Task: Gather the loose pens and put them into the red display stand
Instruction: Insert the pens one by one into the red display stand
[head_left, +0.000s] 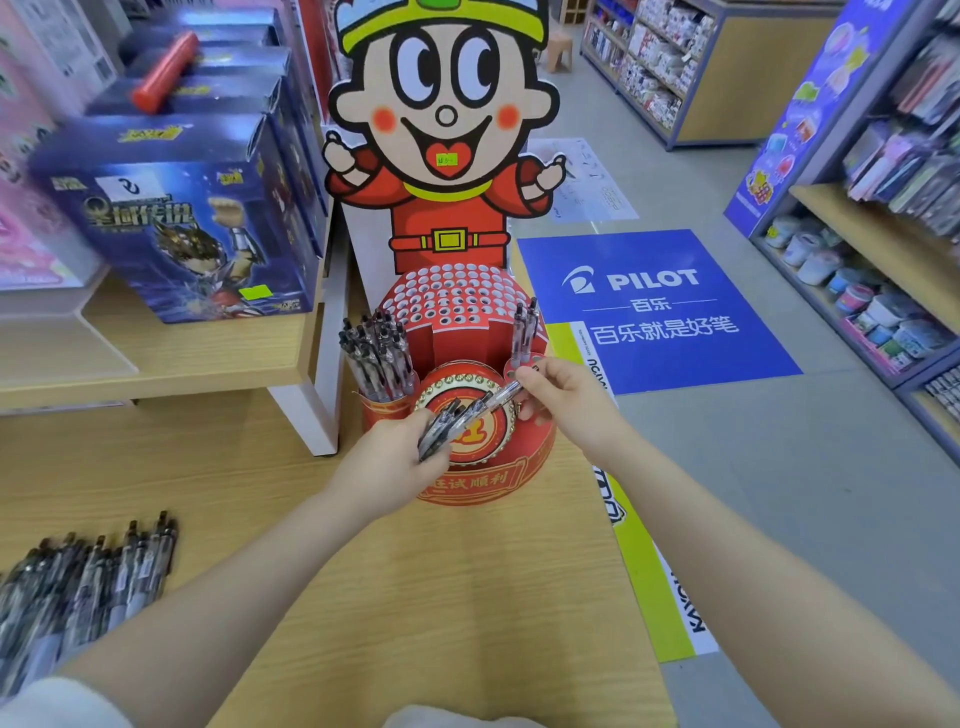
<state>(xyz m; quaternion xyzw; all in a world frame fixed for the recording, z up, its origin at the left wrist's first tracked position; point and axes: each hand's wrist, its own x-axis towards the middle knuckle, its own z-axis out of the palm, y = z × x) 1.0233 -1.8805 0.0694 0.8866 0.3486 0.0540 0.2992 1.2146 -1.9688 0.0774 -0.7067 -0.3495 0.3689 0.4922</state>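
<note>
Blue boxed figures (197, 218) crowd the shelf left of the red cardboard display stand (457, 364) on the wooden desk (441, 597). Left hand (395, 462) grips a bunch of clear black-tipped pens (447, 423) right at the stand's front — right hand (561, 400) pinches one pen (501, 392) from it. More loose pens (78, 577) lie far left.

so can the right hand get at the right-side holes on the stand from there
Probably yes: the right hand pinches one pen just below the right-side holes of the stand, with nothing between; two pens already stand there.
</note>
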